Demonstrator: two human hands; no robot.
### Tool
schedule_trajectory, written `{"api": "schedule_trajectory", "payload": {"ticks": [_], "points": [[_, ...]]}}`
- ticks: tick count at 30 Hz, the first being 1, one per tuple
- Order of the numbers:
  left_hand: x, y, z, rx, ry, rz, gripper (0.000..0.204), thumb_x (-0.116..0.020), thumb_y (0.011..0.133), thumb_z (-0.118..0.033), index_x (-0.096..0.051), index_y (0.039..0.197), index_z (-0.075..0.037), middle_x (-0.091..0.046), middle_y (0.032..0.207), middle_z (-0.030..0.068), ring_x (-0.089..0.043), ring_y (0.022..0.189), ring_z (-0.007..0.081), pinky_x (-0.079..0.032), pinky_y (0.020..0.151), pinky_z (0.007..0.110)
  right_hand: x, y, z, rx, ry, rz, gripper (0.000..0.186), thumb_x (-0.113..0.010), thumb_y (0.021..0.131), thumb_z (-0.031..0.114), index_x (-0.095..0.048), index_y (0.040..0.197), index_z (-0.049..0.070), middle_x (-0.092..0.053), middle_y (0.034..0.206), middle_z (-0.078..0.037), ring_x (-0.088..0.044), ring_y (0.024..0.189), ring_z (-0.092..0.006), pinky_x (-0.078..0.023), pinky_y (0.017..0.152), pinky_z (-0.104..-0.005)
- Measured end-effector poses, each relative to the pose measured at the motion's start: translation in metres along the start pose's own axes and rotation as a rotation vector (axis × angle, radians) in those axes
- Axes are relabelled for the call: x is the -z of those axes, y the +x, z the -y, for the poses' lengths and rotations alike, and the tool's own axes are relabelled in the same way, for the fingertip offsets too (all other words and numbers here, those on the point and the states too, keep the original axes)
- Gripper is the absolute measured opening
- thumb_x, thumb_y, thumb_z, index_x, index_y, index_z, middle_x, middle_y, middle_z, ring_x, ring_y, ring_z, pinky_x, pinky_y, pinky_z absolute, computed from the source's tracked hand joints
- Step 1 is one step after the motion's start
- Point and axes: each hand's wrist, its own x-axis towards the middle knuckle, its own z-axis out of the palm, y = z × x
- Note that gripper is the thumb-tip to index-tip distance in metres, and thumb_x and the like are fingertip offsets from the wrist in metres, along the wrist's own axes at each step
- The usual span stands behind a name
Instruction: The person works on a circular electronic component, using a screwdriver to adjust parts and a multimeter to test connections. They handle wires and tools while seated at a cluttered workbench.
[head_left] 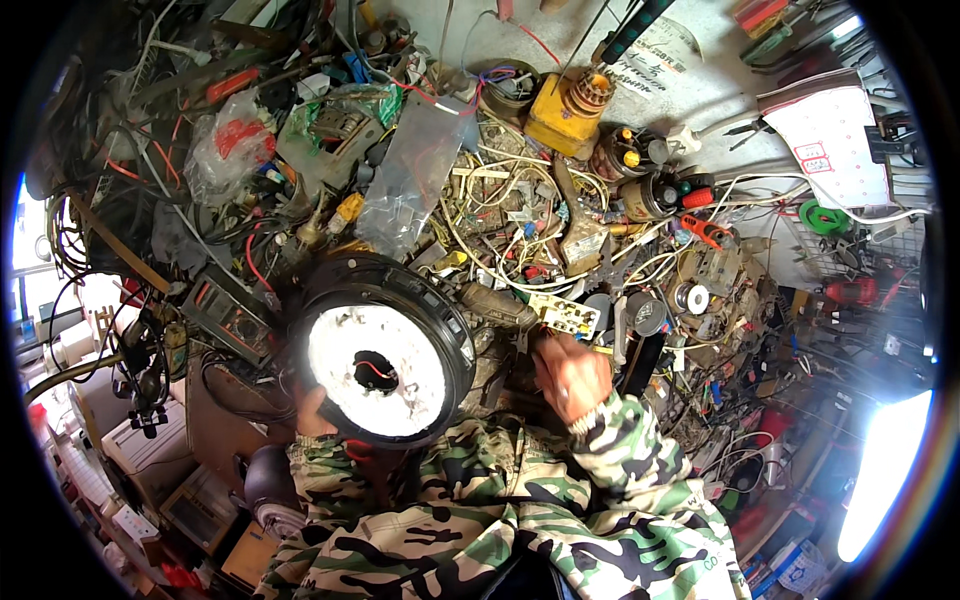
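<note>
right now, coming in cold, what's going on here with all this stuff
A person in a camouflage jacket has their left hand at the lower-left edge of a round black part with a white face, which is tilted toward the camera. Their right hand is curled just below a small pale circuit board; whether it grips anything is hidden. Wires and loose parts crowd the surface beyond.

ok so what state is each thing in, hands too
round black drum, tilted, white face showing, dark hole in its middle
left hand, at the drum's lower left edge, mostly hidden
right hand, curled; whether it holds anything is unclear
circuit board, bare, components showing
clear plastic bag, lying flattened on the clutter
light tube, lit
</note>
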Motion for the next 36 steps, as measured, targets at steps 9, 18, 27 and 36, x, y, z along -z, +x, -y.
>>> {"api": "schedule_trajectory", "payload": {"ticks": [9, 18, 27, 36], "points": [[0.038, -0.002, 0.003, 0.088, -0.065, -0.006, 0.066, -0.061, 0.095, -0.014, -0.035, 0.155, -0.001, -0.058, 0.141, 0.0199, -0.064, 0.123, 0.0347, -0.055, 0.102, 0.052, -0.052, 0.165, -0.008, 0.302, 0.179, -0.085, 0.025, -0.07, 0.085, 0.004, -0.071, 0.111, 0.003, -0.07, 0.107, -0.015, -0.069, 0.09, -0.0391, -0.059, 0.079, -0.0444], [-0.025, -0.012, -0.013, -0.016, -0.058, 0.032, 0.064, -0.06, 0.087, -0.009, -0.044, 0.147, 0.001, -0.06, 0.135, 0.0224, -0.066, 0.116, 0.034, -0.056, 0.096, 0.05, -0.109, 0.216, 0.021, 0.68, -0.151, -0.103, 0.019, -0.067, 0.076, 0.018, -0.071, 0.092, 0.009, -0.067, 0.101, -0.011, -0.059, 0.106, -0.0328, -0.049, 0.095, -0.0436], [-0.012, 0.006, -0.004, -0.043, 0.122, 0.057, 0.085, -0.076, 0.074, -0.014, -0.04, 0.149, 0.006, -0.06, 0.137, 0.0175, -0.058, 0.126, 0.0273, -0.043, 0.109, 0.042, -0.101, 0.21, -0.019, 0.507, 0.223, -0.046, 0.04, -0.087, 0.065, 0.009, -0.071, 0.102, 0.006, -0.072, 0.09, -0.014, -0.068, 0.084, -0.0371, -0.054, 0.075, -0.0464], [-0.032, 0.001, 0.003, -0.076, 0.071, -0.021, 0.084, -0.081, 0.077, -0.013, -0.042, 0.149, 0.004, -0.058, 0.137, 0.0149, -0.056, 0.128, 0.0261, -0.042, 0.11, 0.041, 0.011, 0.211, -0.035, -0.043, 0.68, -0.009, 0.008, -0.07, 0.092, 0.004, -0.066, 0.095, 0.0, -0.064, 0.072, -0.005, -0.062, 0.062, -0.0156, -0.049, 0.056, -0.0284]]}}
